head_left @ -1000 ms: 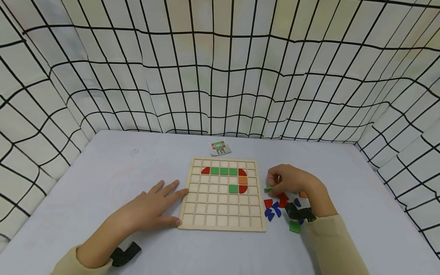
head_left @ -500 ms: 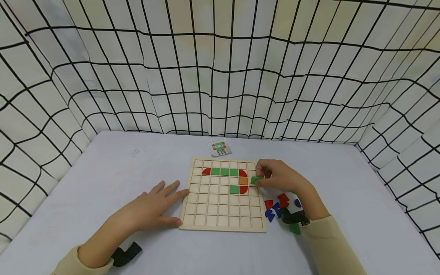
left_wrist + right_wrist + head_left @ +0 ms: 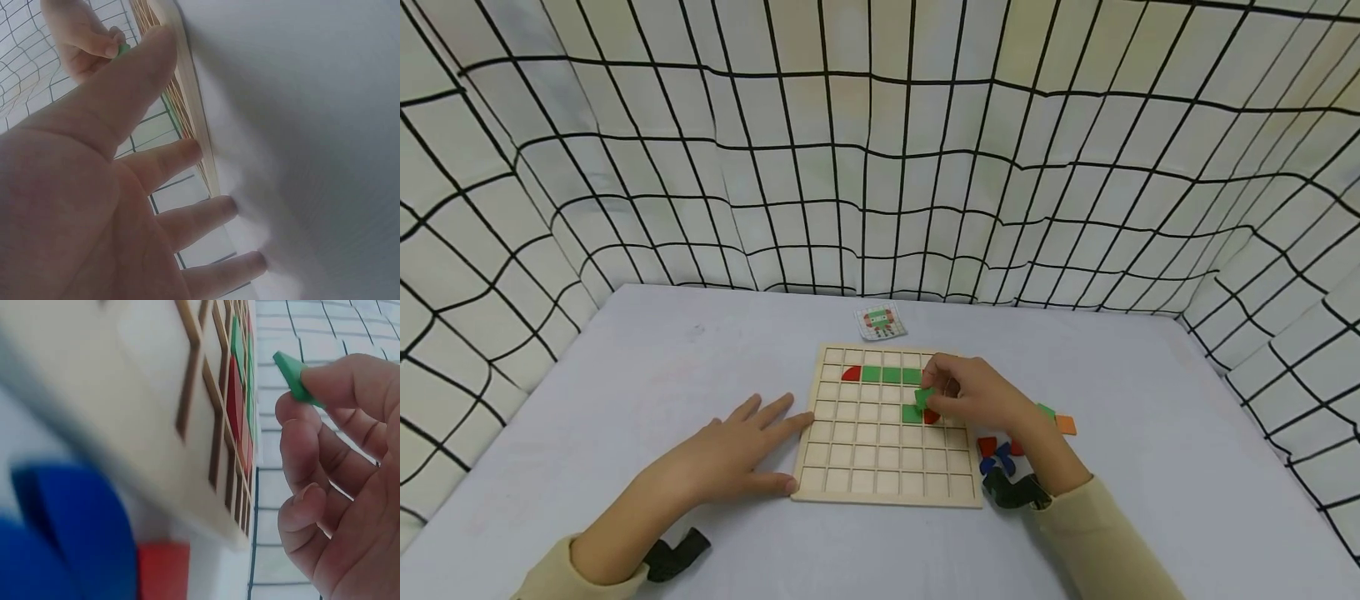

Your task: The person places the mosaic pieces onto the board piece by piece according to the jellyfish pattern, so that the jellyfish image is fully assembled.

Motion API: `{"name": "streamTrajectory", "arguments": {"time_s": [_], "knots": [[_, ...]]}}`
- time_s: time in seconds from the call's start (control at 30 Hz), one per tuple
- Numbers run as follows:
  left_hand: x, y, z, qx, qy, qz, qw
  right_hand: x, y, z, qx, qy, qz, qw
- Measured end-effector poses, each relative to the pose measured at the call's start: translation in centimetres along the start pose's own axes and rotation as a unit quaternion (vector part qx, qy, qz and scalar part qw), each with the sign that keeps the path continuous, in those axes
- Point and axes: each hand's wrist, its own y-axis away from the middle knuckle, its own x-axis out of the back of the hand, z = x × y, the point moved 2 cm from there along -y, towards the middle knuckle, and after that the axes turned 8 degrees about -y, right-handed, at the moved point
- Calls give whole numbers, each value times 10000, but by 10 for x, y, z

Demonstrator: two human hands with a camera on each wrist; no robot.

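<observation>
My right hand (image 3: 973,392) pinches a green square tile (image 3: 291,374) between thumb and forefinger, held over the right part of the wooden grid board (image 3: 880,483). On the board, a row of green tiles (image 3: 891,376) has a red quarter-round piece (image 3: 852,374) at its left end. Lower down lie another green tile (image 3: 912,414) and a red piece (image 3: 931,416), partly under the right hand. My left hand (image 3: 722,458) lies with fingers spread, thumb and forefinger at the board's left edge. In the left wrist view its thumb (image 3: 144,69) touches the board's rim.
Right of the board lie loose blue pieces (image 3: 1004,458), red pieces (image 3: 987,447) and an orange square (image 3: 1065,425), partly behind the right forearm. Behind the board lies a small printed pattern card (image 3: 880,322). A black-lined white fabric wall (image 3: 887,183) rises beyond the table.
My right hand has picked the green tile up from beside the board and carried it left, over the board. The left hand has stayed in place.
</observation>
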Motion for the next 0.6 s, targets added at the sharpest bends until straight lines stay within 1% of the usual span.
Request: {"name": "streamTrajectory", "arguments": {"time_s": [0.13,0.27,0.6], "knots": [[0,0,0,-10,-4,1,10000,-9,-2,-5,120,142,-60,9998],[0,0,1,-24,3,6,10000,-16,-3,-9,154,134,-115,9997],[1,0,1,-4,-24,17,10000,-25,-6,-17,14,304,-92,9995]]}}
